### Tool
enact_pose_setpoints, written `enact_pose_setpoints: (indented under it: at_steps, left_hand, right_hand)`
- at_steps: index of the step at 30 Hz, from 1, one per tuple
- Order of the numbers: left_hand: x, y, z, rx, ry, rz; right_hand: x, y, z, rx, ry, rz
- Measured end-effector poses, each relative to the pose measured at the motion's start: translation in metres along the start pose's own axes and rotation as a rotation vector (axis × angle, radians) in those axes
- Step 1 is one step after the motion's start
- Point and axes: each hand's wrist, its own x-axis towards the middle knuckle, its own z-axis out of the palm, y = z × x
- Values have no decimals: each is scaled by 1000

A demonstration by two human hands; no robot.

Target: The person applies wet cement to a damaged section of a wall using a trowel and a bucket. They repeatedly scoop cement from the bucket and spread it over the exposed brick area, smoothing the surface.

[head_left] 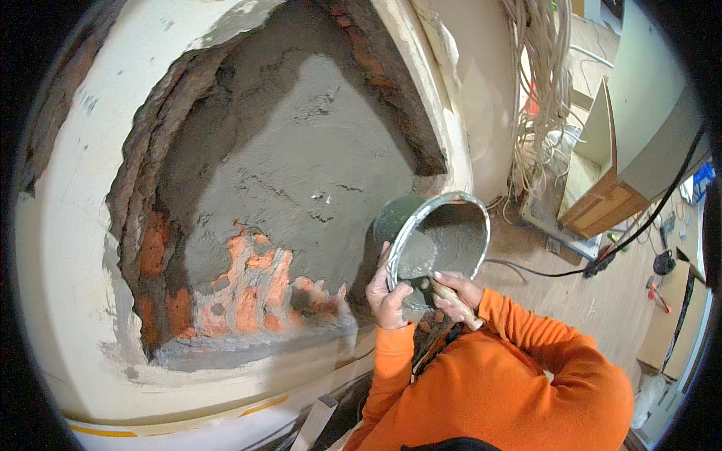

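A dark green bucket (390,217) with a mortar-smeared rim is tilted in front of the wall, and wet grey mortar (455,234) lies inside it. My left hand (386,298) is closed on the bucket's near left side at the rim. Gripped in my right hand (459,293) is a trowel (469,319) by its wooden handle; its blade dips into the bucket's mouth and is partly hidden. Beyond the bucket, a broken-out recess in the wall carries a wide coat of grey mortar (278,173). Bare red brick (252,289) shows along the recess's lower part.
Bundled cables (530,98) hang along the wall at the right. A cabinet-like panel (639,143) stands beside them. A black cable (538,273) crosses the wooden floor (594,301), where red-handled pliers (659,295) lie. A pale metal profile (316,421) leans low at the wall's base.
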Motion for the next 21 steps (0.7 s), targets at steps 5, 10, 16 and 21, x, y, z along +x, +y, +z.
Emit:
enact_pose_setpoints:
  at_steps: [5,10,16,21]
  left_hand:
    - [-11,-25,-15,-163,142,-226]
    - [-12,-34,-14,-235,189,-272]
    - [-8,-26,-12,-429,163,-317]
    - [-8,-21,-20,-484,232,-416]
  right_hand:
    - [-27,23,-30,-59,28,-52]
    - [-43,14,-19,-101,49,-171]
    - [-41,-23,24,-50,84,-392]
    - [-1,-70,32,-379,200,-894]
